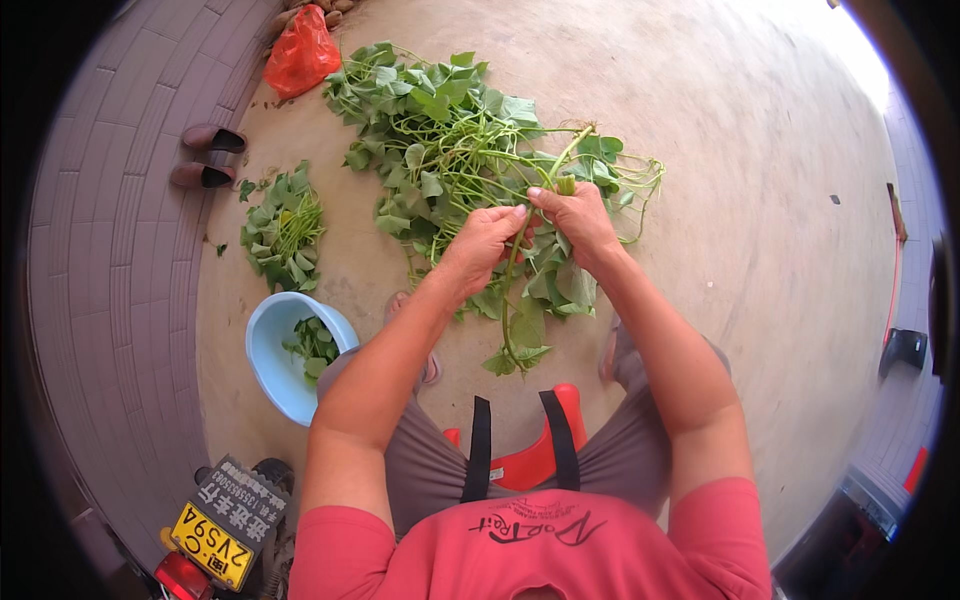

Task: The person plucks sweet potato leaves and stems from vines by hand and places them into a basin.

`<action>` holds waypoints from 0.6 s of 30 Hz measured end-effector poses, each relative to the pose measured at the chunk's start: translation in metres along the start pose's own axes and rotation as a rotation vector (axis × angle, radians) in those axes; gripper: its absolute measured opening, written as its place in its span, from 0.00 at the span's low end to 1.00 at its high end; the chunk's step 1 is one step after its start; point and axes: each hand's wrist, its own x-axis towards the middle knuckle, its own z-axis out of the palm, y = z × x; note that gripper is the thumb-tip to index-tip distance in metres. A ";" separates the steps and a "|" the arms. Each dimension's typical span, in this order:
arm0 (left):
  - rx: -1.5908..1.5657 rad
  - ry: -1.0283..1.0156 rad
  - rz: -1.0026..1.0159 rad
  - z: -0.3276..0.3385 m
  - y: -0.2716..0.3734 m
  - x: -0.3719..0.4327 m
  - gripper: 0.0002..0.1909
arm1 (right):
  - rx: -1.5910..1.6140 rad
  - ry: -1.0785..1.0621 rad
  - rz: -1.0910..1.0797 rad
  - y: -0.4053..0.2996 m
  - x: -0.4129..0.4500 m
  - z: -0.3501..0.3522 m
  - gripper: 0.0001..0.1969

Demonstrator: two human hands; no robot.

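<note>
A long green leafy vine (507,300) hangs between my hands, its leafy tip low in front of my knees. My left hand (480,244) pinches it between thumb and fingers; part of those fingers is hidden. Close beside it, my right hand (581,217) grips the vine's thicker upper stem and a bunch of cut green stalks (566,185), whose ends stick out above the fist. Beneath and beyond both hands spreads a large heap of leafy vines (442,135), which look like sweet potato greens, on the concrete floor.
To the left lie a smaller pile of leafy stems (281,232) and a light blue plastic basin (259,341) with some greens (313,349) inside. A red plastic bag (301,52), brown shoes (206,139) and a motorcycle's rear plate (211,544) line the tiled wall. Below me is a red stool (525,457).
</note>
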 end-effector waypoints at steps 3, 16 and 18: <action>-0.021 0.067 -0.019 -0.002 -0.005 -0.001 0.13 | -0.045 0.072 -0.092 0.002 0.007 -0.007 0.06; -0.245 -0.226 -0.041 -0.001 0.001 -0.018 0.10 | 0.157 0.350 -0.076 -0.023 0.021 -0.030 0.05; -0.146 -0.169 -0.063 0.000 -0.001 -0.017 0.07 | 0.157 0.327 -0.090 -0.023 0.020 -0.029 0.05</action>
